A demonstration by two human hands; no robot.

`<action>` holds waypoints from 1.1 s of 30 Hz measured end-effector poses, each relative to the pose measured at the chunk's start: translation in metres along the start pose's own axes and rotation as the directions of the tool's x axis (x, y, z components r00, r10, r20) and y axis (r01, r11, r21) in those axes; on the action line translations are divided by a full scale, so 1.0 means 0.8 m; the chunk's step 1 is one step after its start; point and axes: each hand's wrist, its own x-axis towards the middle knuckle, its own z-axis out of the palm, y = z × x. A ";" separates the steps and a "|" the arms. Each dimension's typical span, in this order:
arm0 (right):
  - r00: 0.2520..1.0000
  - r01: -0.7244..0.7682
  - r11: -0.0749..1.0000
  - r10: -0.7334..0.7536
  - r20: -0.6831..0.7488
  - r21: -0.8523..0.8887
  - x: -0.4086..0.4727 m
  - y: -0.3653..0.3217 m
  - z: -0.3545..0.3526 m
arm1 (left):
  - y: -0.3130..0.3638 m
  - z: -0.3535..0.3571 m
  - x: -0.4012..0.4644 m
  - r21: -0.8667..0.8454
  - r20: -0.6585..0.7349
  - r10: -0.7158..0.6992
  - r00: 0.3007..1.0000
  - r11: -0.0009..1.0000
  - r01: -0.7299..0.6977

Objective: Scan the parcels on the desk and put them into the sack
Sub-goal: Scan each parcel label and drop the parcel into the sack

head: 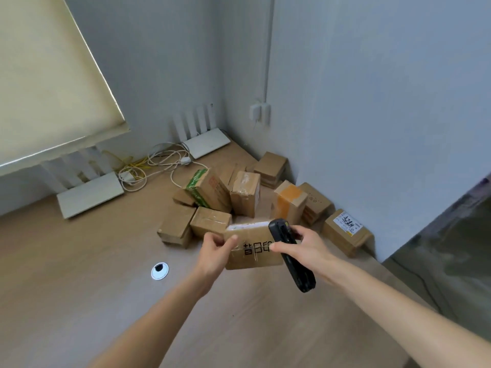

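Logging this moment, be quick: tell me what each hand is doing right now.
Left hand: closed on the cardboard parcel, gripping its left end.
Right hand: closed around the black scanner, held against the parcel.

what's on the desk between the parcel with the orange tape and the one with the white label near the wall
In the head view, one plain brown parcel stands between the orange-taped parcel and the white-labelled parcel, against the wall.

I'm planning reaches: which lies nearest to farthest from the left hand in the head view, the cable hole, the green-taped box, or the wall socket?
1. Cable hole, on the desk left of the left hand.
2. Green-taped box, in the pile beyond.
3. Wall socket, in the corner.
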 end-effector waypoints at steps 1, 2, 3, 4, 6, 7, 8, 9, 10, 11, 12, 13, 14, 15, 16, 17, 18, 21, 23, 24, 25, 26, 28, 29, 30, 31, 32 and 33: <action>0.999 0.032 0.999 -0.032 -0.003 -0.012 -0.024 -0.008 0.001 | -0.001 -0.011 -0.022 -0.026 -0.008 0.020 1.000 0.999 -0.020; 0.998 0.057 0.998 -0.057 -0.001 -0.022 -0.049 -0.014 0.002 | -0.003 -0.023 -0.046 -0.050 -0.016 0.040 0.999 0.998 -0.040; 0.997 0.079 0.997 -0.079 0.001 -0.025 -0.075 -0.020 0.005 | -0.004 -0.035 -0.070 -0.073 -0.020 0.061 0.998 0.995 -0.062; 0.995 0.098 0.995 -0.099 0.000 -0.032 -0.100 -0.026 0.008 | -0.004 -0.048 -0.094 -0.090 -0.019 0.086 0.996 0.992 -0.087; 0.992 0.128 0.991 -0.128 0.004 -0.040 -0.151 -0.036 0.016 | -0.003 -0.072 -0.145 -0.098 -0.017 0.141 0.990 0.985 -0.142; 0.990 0.144 0.989 -0.144 0.007 -0.040 -0.176 -0.042 0.021 | -0.002 -0.084 -0.170 -0.104 -0.025 0.161 0.987 0.981 -0.163; 0.987 0.162 0.986 -0.162 0.008 -0.041 -0.199 -0.047 0.026 | 0.000 -0.095 -0.194 -0.117 -0.038 0.178 0.983 0.976 -0.181; 0.984 0.179 0.983 -0.179 0.007 -0.041 -0.221 -0.051 0.031 | 0.002 -0.105 -0.216 -0.132 -0.053 0.197 0.979 0.970 -0.202; 0.981 0.192 0.980 -0.192 0.006 -0.041 -0.242 -0.056 0.034 | 0.004 -0.114 -0.237 -0.143 -0.062 0.221 0.973 0.963 -0.228; 0.979 0.205 0.978 -0.205 0.004 -0.041 -0.262 -0.061 0.038 | 0.007 -0.123 -0.256 -0.151 -0.066 0.249 0.966 0.955 -0.257; 0.976 0.216 0.975 -0.217 0.002 -0.042 -0.280 -0.065 0.040 | 0.009 -0.131 -0.274 -0.160 -0.067 0.273 0.960 0.946 -0.281; 0.975 0.223 0.974 -0.223 0.000 -0.045 -0.297 -0.069 0.041 | 0.012 -0.137 -0.292 -0.175 -0.070 0.293 0.953 0.937 -0.301; 0.974 0.228 0.972 -0.228 0.004 -0.049 -0.313 -0.074 0.042 | 0.014 -0.142 -0.307 -0.187 -0.078 0.310 0.948 0.929 -0.319; 0.972 0.235 0.970 -0.235 0.009 -0.057 -0.329 -0.078 0.042 | 0.016 -0.146 -0.322 -0.196 -0.087 0.326 0.941 0.921 -0.337; 0.970 0.244 0.968 -0.243 0.013 -0.061 -0.342 -0.082 0.042 | 0.018 -0.149 -0.337 -0.202 -0.095 0.339 0.936 0.914 -0.351; 0.967 0.254 0.965 -0.254 0.010 -0.062 -0.354 -0.086 0.041 | 0.019 -0.152 -0.351 -0.209 -0.095 0.347 0.933 0.909 -0.360; 0.964 0.266 0.962 -0.267 0.004 -0.063 -0.366 -0.090 0.040 | 0.020 -0.155 -0.363 -0.212 -0.084 0.355 0.931 0.907 -0.364; 0.956 0.291 0.955 -0.292 -0.005 -0.059 -0.393 -0.102 0.036 | 0.025 -0.165 -0.396 -0.219 -0.049 0.380 0.924 0.898 -0.381; 0.954 0.298 0.953 -0.299 -0.005 -0.062 -0.405 -0.104 0.032 | 0.033 -0.172 -0.414 -0.232 -0.034 0.404 0.914 0.886 -0.400; 0.953 0.302 0.951 -0.303 -0.003 -0.067 -0.410 -0.105 0.030 | 0.038 -0.175 -0.422 -0.237 -0.017 0.423 0.906 0.878 -0.415; 0.952 0.306 0.949 -0.307 -0.003 -0.072 -0.415 -0.106 0.028 | 0.044 -0.176 -0.430 -0.245 0.002 0.438 0.899 0.872 -0.424; 0.951 0.308 0.948 -0.309 0.000 -0.078 -0.420 -0.106 0.025 | 0.049 -0.177 -0.436 -0.257 0.016 0.441 0.897 0.869 -0.422; 0.951 0.309 0.944 -0.308 0.023 -0.114 -0.428 -0.108 0.020 | 0.057 -0.179 -0.444 -0.273 0.023 0.439 0.898 0.867 -0.417; 0.951 0.309 0.941 -0.307 0.038 -0.141 -0.431 -0.108 0.018 | 0.059 -0.180 -0.447 -0.267 0.014 0.440 0.898 0.867 -0.420; 0.951 0.310 0.935 -0.306 0.051 -0.173 -0.435 -0.109 0.016 | 0.061 -0.182 -0.451 -0.260 0.007 0.444 0.896 0.866 -0.427; 0.949 0.316 0.924 -0.311 0.062 -0.214 -0.438 -0.110 0.014 | 0.062 -0.184 -0.454 -0.247 0.001 0.448 0.894 0.866 -0.434; 0.945 0.325 0.906 -0.319 0.067 -0.270 -0.440 -0.112 0.012 | 0.062 -0.186 -0.458 -0.229 0.001 0.453 0.892 0.868 -0.441; 0.940 0.338 0.879 -0.333 0.072 -0.336 -0.443 -0.116 0.009 | 0.062 -0.188 -0.461 -0.205 0.005 0.459 0.888 0.870 -0.449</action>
